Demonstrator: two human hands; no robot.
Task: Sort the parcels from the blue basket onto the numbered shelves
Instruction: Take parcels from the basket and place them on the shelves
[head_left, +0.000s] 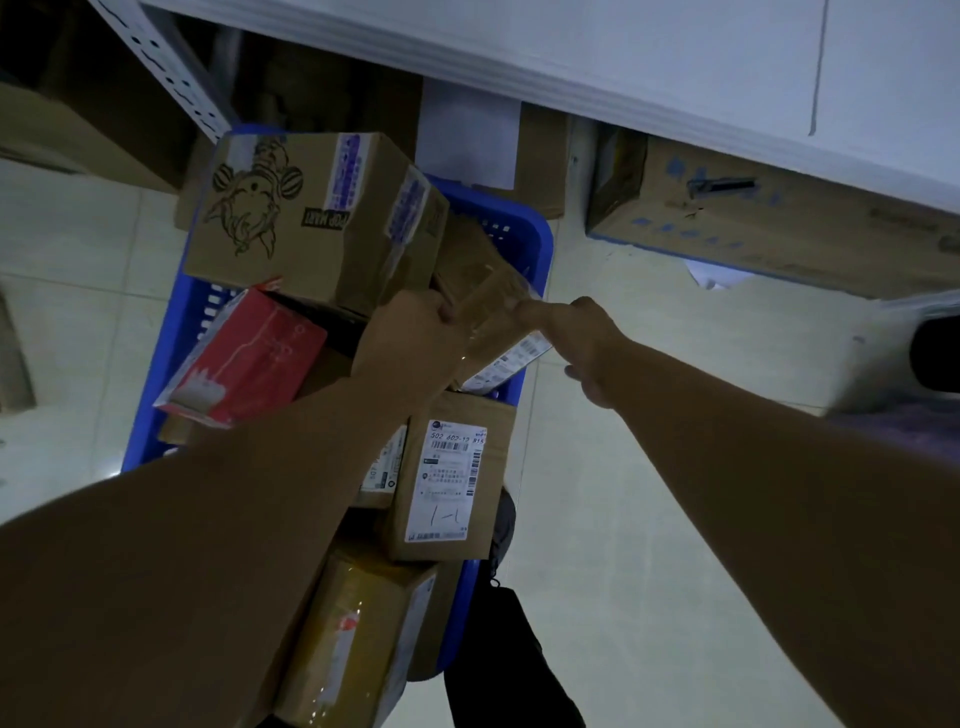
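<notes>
A blue basket (535, 244) stands on the floor, heaped with parcels. On top lies a large brown box with a drawn figure (306, 218). Beside it are a red box (249, 358), a brown parcel with a white label marked "1-1" (452, 483) and a taped yellowish parcel (358, 634). Both my hands hold a small taped brown parcel (485, 296) over the basket's right side. My left hand (410, 332) grips its left end and my right hand (576, 332) grips its right end.
A white metal shelf (675, 67) runs overhead at the top, with a perforated upright (171, 78) at the left. A long cardboard box (779, 218) lies on the floor under the shelf. More cartons sit at the far left. Pale floor tiles spread to the right.
</notes>
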